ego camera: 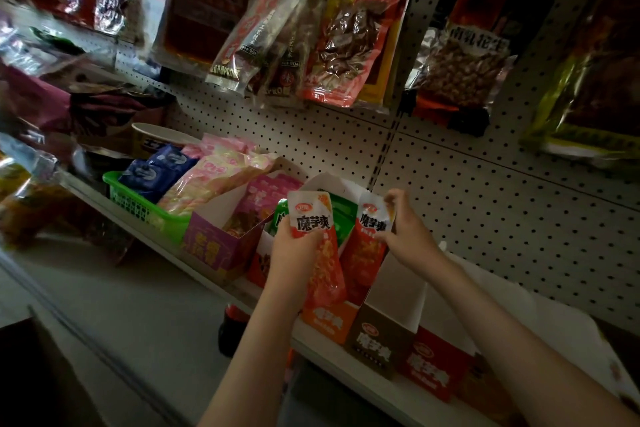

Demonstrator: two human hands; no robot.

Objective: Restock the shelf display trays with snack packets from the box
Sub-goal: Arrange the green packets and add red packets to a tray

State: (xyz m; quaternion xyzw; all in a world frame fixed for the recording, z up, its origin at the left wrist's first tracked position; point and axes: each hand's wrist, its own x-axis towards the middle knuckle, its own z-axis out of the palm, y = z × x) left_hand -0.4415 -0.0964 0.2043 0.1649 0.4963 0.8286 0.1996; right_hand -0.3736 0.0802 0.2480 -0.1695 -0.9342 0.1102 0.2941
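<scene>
My left hand (pixel 292 250) grips a stack of orange-and-white snack packets (pixel 320 239) upright above the orange display tray (pixel 329 322). My right hand (pixel 407 232) pinches the top corner of another orange-and-white snack packet (pixel 369 246) that stands in the same tray. Green packets (pixel 341 218) show behind them. To the right stand a brown display tray (pixel 377 343) and a red display tray (pixel 433 364), both with white inner walls. A dark cardboard box (pixel 38 378) sits at the lower left, its inside hidden.
Left along the shelf (pixel 145 236) are a purple tray (pixel 214 246) of pink packets and a green basket (pixel 138 204) of blue and pink packs. Hanging snack bags (pixel 356 35) cover the pegboard (pixel 485 204) above. A dark bottle (pixel 230 326) stands below the shelf edge.
</scene>
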